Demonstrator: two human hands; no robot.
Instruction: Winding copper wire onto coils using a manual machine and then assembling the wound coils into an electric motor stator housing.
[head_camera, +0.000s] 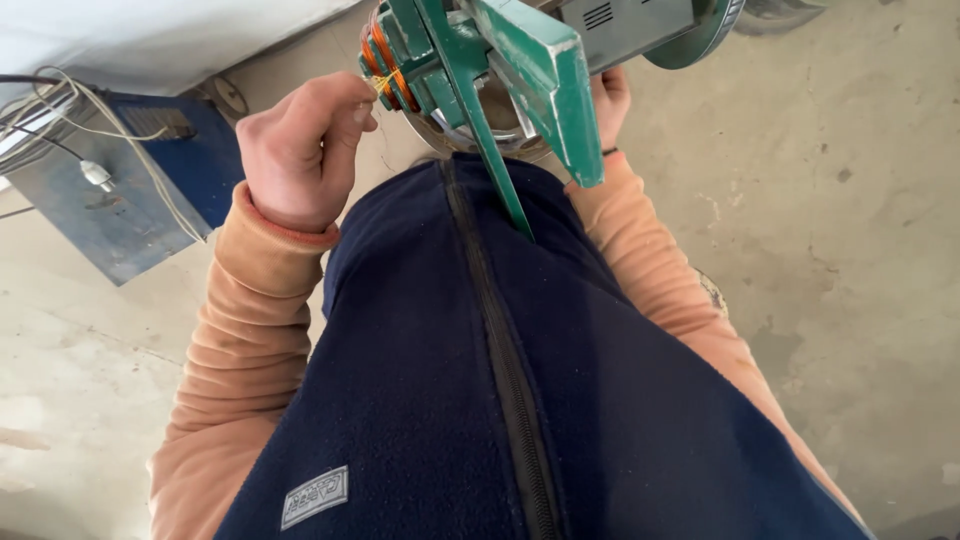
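From the head camera, the left hand (300, 150) is curled nearly closed, pinching a thin copper wire (378, 84) right at the orange coil (378, 55) on the green machine (470, 70). The right hand (610, 100) is mostly hidden behind the machine, so can't tell its grip. I'd worry that wire snaps or slips if tugged, and the vest (500, 380) sits awfully close to the green frame.

Green metal winding frame (480, 70), tilted, against navy vest (480, 380); copper coil (382, 55) wound at its left edge.
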